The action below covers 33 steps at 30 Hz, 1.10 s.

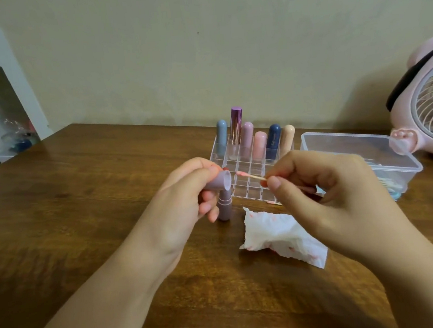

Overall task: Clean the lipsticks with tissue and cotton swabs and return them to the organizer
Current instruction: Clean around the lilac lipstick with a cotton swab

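Centre of the frame, both hands are up over the wooden table (88,189). The left hand (184,200) curls its fingers round a mauve lipstick cap (218,180), open mouth turned toward the right of the picture, and lower in the same grip sits the mauve lipstick base (224,207), pointing down toward the table. The right hand (324,194) pinches a cotton swab (250,176) between thumb and forefinger, the other fingers curled in; its pink-stained tip sits just beside the cap's mouth, not quite inside.

Below the right hand, lower centre, lies a crumpled tissue (275,233) blotched with red. Between tissue and organizer lies a used swab (274,202), partly hidden.

Behind the hands, the clear organizer (248,184) holds six lipsticks in its back row: a blue-grey one (221,135), a metallic purple one (236,126), a lilac one (247,138), a pink one (260,143), a navy one (273,140) and a peach one (287,137). The front compartments show none.

Right of the organizer, a clear plastic box (338,141) holds more swabs. At the right edge stands a pink fan (429,111). Upper left, a white shelf unit (9,76).
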### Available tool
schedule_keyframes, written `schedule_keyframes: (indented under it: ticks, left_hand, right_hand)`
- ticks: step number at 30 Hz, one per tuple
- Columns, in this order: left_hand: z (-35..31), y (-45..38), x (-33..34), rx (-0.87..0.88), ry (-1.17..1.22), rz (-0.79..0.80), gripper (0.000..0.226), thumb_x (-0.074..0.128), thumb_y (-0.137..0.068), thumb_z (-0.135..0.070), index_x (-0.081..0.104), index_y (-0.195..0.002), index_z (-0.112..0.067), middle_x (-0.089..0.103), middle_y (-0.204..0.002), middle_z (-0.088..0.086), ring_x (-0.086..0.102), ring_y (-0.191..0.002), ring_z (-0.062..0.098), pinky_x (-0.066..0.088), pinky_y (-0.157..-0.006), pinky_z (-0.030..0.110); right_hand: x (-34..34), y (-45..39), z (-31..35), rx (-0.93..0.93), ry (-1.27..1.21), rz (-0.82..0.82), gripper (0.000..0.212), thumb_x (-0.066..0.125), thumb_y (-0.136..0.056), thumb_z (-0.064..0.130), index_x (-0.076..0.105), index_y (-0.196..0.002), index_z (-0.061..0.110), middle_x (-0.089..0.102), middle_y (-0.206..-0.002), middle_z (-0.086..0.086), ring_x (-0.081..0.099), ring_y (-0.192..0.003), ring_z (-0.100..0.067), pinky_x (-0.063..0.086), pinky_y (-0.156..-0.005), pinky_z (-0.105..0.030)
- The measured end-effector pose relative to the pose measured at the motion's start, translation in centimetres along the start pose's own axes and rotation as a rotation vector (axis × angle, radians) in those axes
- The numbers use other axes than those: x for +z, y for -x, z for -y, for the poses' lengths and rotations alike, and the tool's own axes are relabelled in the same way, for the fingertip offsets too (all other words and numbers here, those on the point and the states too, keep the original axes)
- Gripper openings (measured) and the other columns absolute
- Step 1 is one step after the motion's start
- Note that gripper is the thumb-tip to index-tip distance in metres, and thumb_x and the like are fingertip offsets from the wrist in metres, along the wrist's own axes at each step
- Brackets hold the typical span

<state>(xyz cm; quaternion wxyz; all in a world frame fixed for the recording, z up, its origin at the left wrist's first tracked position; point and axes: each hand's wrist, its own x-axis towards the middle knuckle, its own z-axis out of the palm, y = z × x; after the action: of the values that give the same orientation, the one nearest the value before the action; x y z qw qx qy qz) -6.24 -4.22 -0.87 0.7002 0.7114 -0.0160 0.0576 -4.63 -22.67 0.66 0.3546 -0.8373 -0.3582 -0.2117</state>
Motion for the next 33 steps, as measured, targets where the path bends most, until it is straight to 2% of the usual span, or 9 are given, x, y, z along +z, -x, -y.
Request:
schedule_keyframes:
  ticks: [3,7,11,13,17,22,25,28,33]
  left_hand:
    - [0.1,0.0,0.2,0.001,-0.028,0.019,0.025,0.043,-0.097,-0.016,0.061,-0.080,-0.009,0.038,-0.060,0.001,0.036,-0.053,0.012,0.037,-0.058,0.033]
    - [0.0,0.0,0.4,0.005,-0.025,0.019,0.024,0.043,-0.096,-0.013,0.059,-0.078,-0.008,0.039,-0.056,-0.003,0.035,-0.050,0.011,0.036,-0.057,0.032]
    - [-0.1,0.0,0.2,-0.001,-0.017,0.007,0.024,0.042,-0.096,-0.013,0.057,-0.078,-0.008,0.039,-0.056,-0.002,0.035,-0.050,0.010,0.037,-0.055,0.031]
    - [-0.1,0.0,0.3,-0.008,-0.026,0.019,0.022,0.043,-0.095,-0.013,0.057,-0.078,-0.007,0.038,-0.057,-0.001,0.035,-0.051,0.010,0.037,-0.054,0.030]
    - [-0.2,0.1,0.3,0.014,-0.039,0.060,0.018,0.048,-0.092,-0.014,0.057,-0.078,-0.006,0.038,-0.057,-0.001,0.034,-0.051,0.010,0.037,-0.053,0.029]
    - [-0.2,0.2,0.4,0.027,-0.022,0.016,0.021,0.045,-0.094,-0.012,0.056,-0.079,-0.004,0.038,-0.058,0.001,0.034,-0.051,0.011,0.036,-0.056,0.031]
    - [-0.3,0.1,0.4,0.012,-0.035,0.010,0.018,0.047,-0.091,-0.013,0.056,-0.077,-0.006,0.039,-0.055,-0.002,0.034,-0.051,0.011,0.036,-0.053,0.029]
    - [-0.3,0.0,0.4,0.008,-0.057,-0.009,0.022,0.044,-0.093,-0.011,0.058,-0.077,-0.007,0.041,-0.055,-0.004,0.035,-0.051,0.010,0.035,-0.055,0.031]
    - [0.4,-0.9,-1.2,-0.011,-0.177,-0.193,0.018,0.057,-0.085,-0.024,0.063,-0.069,-0.019,0.047,-0.053,-0.007,0.039,-0.050,0.010,0.036,-0.057,0.034]
  right_hand:
    - [0.4,0.0,0.0,0.001,0.029,0.023,0.014,0.056,-0.084,0.029,0.065,-0.075,0.023,0.055,-0.052,-0.001,0.054,-0.054,-0.015,0.044,-0.056,-0.026]
    - [1.0,-0.1,0.2,-0.039,0.048,0.022,0.009,0.059,-0.085,0.025,0.068,-0.082,0.024,0.057,-0.053,0.008,0.054,-0.054,-0.007,0.039,-0.053,-0.010]
    - [0.9,0.0,0.5,-0.101,0.090,0.077,0.007,0.063,-0.083,0.022,0.070,-0.086,0.023,0.040,-0.049,0.021,0.044,-0.049,0.000,0.032,-0.050,-0.005]
    - [0.8,0.0,0.5,-0.095,0.105,0.070,0.007,0.062,-0.083,0.024,0.069,-0.086,0.024,0.038,-0.049,0.022,0.043,-0.049,0.002,0.033,-0.051,-0.006]
    - [1.0,-0.1,0.4,-0.037,0.163,0.033,0.010,0.058,-0.085,0.027,0.067,-0.086,0.024,0.057,-0.056,0.015,0.055,-0.057,-0.006,0.040,-0.050,-0.013]
    - [0.9,0.0,0.5,-0.046,0.131,0.113,0.008,0.059,-0.083,0.024,0.064,-0.078,0.025,0.037,-0.045,0.018,0.043,-0.047,0.000,0.031,-0.048,-0.007]
    - [0.9,0.0,0.4,-0.047,0.097,0.075,0.008,0.058,-0.086,0.024,0.066,-0.082,0.025,0.045,-0.048,0.015,0.046,-0.050,-0.002,0.034,-0.050,-0.008]
    - [1.2,-0.1,-0.1,0.043,0.107,0.078,0.011,0.055,-0.091,0.029,0.064,-0.086,0.027,0.057,-0.055,0.010,0.055,-0.061,-0.007,0.041,-0.058,-0.012]
    - [1.3,-0.4,-0.6,0.273,0.031,0.242,0.008,0.055,-0.089,0.031,0.059,-0.083,0.030,0.062,-0.062,0.006,0.057,-0.064,-0.003,0.044,-0.057,-0.014]
